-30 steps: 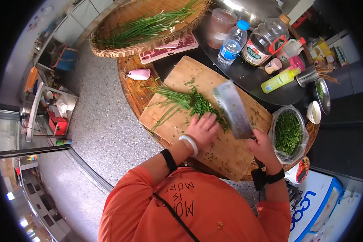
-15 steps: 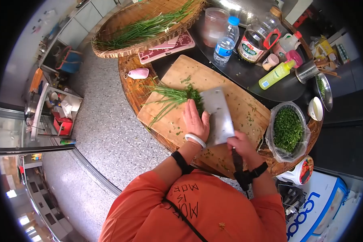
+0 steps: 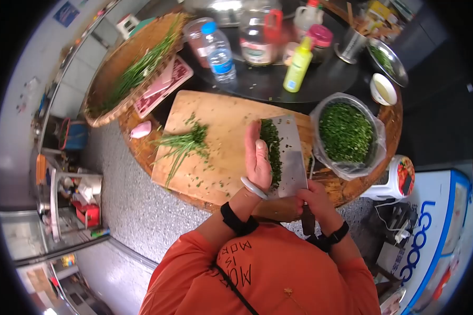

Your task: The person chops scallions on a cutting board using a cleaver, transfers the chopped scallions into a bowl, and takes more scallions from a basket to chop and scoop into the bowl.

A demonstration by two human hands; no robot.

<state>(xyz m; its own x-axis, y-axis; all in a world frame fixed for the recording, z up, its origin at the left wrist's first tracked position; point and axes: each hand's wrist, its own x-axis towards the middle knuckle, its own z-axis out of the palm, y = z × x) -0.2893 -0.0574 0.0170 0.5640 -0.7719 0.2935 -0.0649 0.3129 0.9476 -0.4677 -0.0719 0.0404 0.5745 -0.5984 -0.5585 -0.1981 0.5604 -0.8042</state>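
My right hand (image 3: 319,202) is wrapped round the handle of a cleaver (image 3: 294,155), its broad blade lying nearly flat over the right part of the wooden cutting board (image 3: 226,110). Chopped green chives (image 3: 271,144) lie heaped along the blade's left side. Against that heap my left hand (image 3: 258,160) stands on edge, fingers stretched out straight. A small bunch of long chives (image 3: 186,142) rests on the board's left side, with green bits scattered around it. To the right of the cleaver is a plastic-lined bowl (image 3: 378,153) filled with chopped chives.
A wicker basket (image 3: 102,68) with long chives stands back left, near a pink board (image 3: 181,76). Behind the board are a water bottle (image 3: 219,58), a yellow-green bottle (image 3: 298,68) and a blurred large jug (image 3: 257,42). A white bowl (image 3: 382,90) sits at the right.
The cleaver and my left hand have moved right across the board, away from the long chives. Chopped chives now lie on the blade. The view has turned toward the lined bowl.
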